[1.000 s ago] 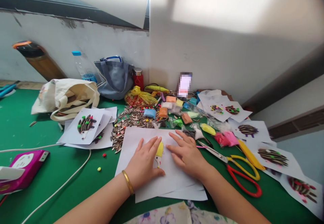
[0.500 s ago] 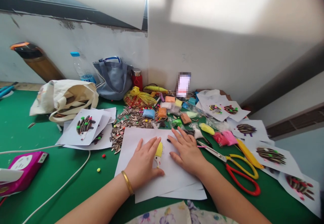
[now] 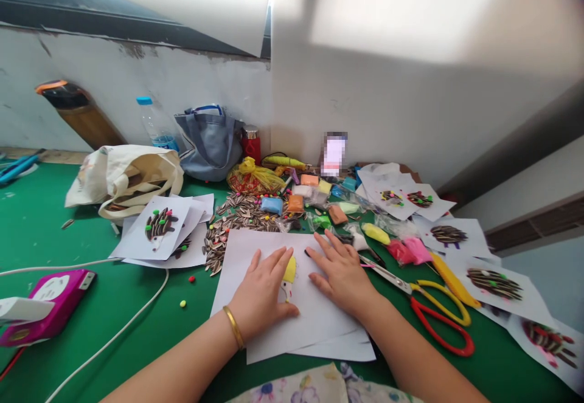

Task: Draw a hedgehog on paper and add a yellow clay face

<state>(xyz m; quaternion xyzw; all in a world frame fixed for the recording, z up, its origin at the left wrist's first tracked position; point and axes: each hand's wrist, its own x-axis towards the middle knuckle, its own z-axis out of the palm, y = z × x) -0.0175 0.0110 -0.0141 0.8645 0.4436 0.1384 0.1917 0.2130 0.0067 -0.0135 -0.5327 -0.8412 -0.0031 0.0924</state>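
A stack of white paper (image 3: 319, 330) lies on the green tabletop in front of me. On its top sheet is a small figure (image 3: 289, 270) with a yellow upper part and a drawn face, partly covered by my left hand. My left hand (image 3: 263, 293), with a gold bangle (image 3: 233, 327) at the wrist, rests flat on the sheet with fingers spread. My right hand (image 3: 340, 274) also lies on the paper, fingers apart, right of the figure. A small dark spot shows at one of its fingertips; I cannot tell what it is. Neither hand holds anything.
Sunflower seeds (image 3: 241, 211) and packets of coloured clay (image 3: 272, 205) lie behind the paper. Scissors (image 3: 438, 306) are at the right, near sheets with seed hedgehogs (image 3: 495, 282). More such sheets (image 3: 166, 223), a cloth bag (image 3: 86, 178) and a magenta box (image 3: 50, 306) with a cable are left.
The view has shifted slightly, so things appear a little further right. Both hands stay flat on the paper in nearly the same place.
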